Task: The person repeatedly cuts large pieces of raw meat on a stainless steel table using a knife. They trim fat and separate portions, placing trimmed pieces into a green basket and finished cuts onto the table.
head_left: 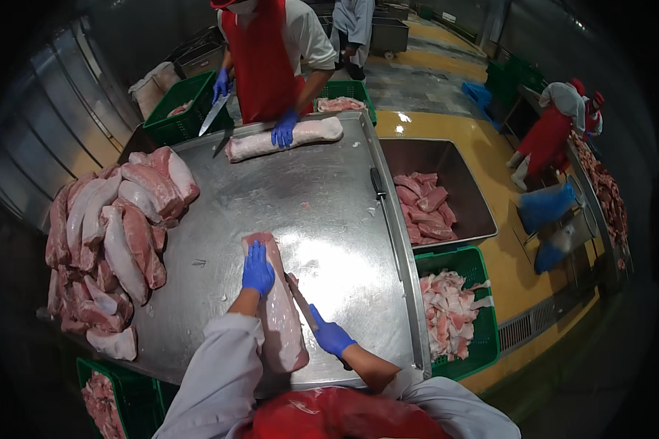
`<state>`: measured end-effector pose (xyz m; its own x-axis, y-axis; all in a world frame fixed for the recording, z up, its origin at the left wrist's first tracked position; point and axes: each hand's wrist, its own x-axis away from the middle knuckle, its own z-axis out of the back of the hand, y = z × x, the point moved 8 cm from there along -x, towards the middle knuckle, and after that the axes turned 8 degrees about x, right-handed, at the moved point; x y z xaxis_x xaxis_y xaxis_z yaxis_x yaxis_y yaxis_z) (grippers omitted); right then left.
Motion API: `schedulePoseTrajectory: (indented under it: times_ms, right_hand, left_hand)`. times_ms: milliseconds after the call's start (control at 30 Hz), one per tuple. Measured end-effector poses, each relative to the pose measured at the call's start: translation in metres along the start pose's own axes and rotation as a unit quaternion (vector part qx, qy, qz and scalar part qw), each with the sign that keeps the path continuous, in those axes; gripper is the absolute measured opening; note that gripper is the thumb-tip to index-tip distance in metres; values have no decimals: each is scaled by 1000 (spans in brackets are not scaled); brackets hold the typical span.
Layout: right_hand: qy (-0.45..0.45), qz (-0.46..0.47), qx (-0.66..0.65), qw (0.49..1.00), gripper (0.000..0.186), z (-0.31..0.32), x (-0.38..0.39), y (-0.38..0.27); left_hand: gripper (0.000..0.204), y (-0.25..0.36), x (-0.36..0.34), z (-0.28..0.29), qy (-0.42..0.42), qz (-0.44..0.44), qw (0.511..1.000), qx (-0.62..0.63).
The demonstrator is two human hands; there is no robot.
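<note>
A long slab of pale pink meat [283, 333], apparently a pork loin, lies lengthwise in front of me on the steel table [220, 293]. Flat on its upper part rests my left hand [257, 272], blue-gloved, with fingers stretched forward and pressed down. In my right hand [332, 336], also gloved in blue, I grip a knife [302, 303]. Its blade points away and to the left, and its tip is at the right edge of the meat. Whether the edge cuts into the meat cannot be made out.
Several loins form a pile [124, 212] at the left. Opposite, a co-worker [263, 66] holds a knife [214, 115] and touches another loin [300, 134]. Right of the table stand a steel tub [476, 197] with meat and a green crate [490, 336] with trimmings; another knife-like tool [377, 183] lies by the rim.
</note>
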<state>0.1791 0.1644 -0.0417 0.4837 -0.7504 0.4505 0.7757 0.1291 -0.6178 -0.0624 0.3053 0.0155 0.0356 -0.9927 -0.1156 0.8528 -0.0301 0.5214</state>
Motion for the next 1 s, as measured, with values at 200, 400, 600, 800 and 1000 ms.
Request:
schedulePoseTrajectory:
  times_ms: [200, 400, 600, 800, 1000]
  right_hand:
    - [67, -129, -380, 914, 65, 26, 51, 69]
    - [171, 13, -133, 976, 71, 77, 58, 57]
    - [10, 48, -215, 975, 76, 64, -53, -32]
    - [-8, 28, -5, 1000, 76, 33, -68, -46]
    - [-59, 45, -47, 996, 74, -19, 77, -22]
  left_hand:
    - [82, 11, 49, -18, -3, 51, 998, -41]
    - [79, 48, 141, -15, 58, 32, 998, 20]
    - [79, 59, 149, -13, 40, 56, 998, -6]
    - [77, 63, 143, -16, 40, 76, 996, -31]
    - [73, 61, 152, -10, 62, 112, 991, -51]
